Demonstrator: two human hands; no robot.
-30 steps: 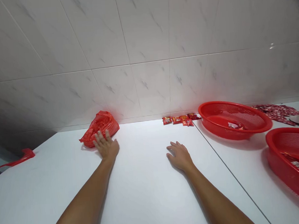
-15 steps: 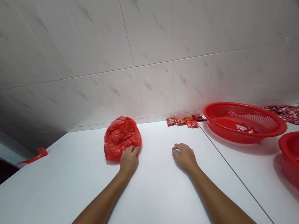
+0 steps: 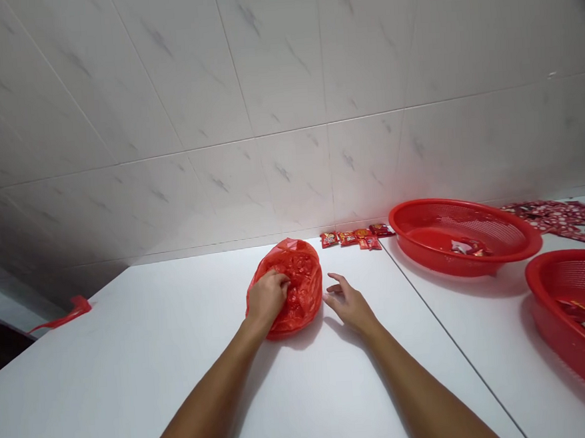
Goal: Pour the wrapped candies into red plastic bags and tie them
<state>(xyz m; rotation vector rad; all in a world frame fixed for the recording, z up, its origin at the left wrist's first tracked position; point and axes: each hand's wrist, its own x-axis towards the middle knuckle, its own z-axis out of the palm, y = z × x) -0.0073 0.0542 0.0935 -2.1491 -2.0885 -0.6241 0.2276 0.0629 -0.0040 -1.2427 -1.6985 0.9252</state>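
A crumpled red plastic bag [image 3: 304, 278] sits in front of me with its mouth facing up and its thin folds rumpled inside. My left hand [image 3: 269, 299] reaches over the bag's left side, its fingers bent and closed on the plastic. What lies under the fingertips is partly hidden. Just right of the bag is my right hand [image 3: 349, 303], holding nothing, its fingers apart and turned toward the bag. A small gap seems to separate them.
Several small red packets [image 3: 346, 238] lie by the tiled wall. To the right stand a red plastic basket [image 3: 456, 261] and a nearer basket [image 3: 555, 321], both holding packets. Patterned red cloth or packaging [image 3: 557, 217] lies behind them. A red plastic strip [image 3: 73, 313] rests at the left edge.
The red bag has moved right and nearer to me with my left hand, and its mouth has turned more upward. My right hand has spread its fingers beside it. The view has shifted slightly.
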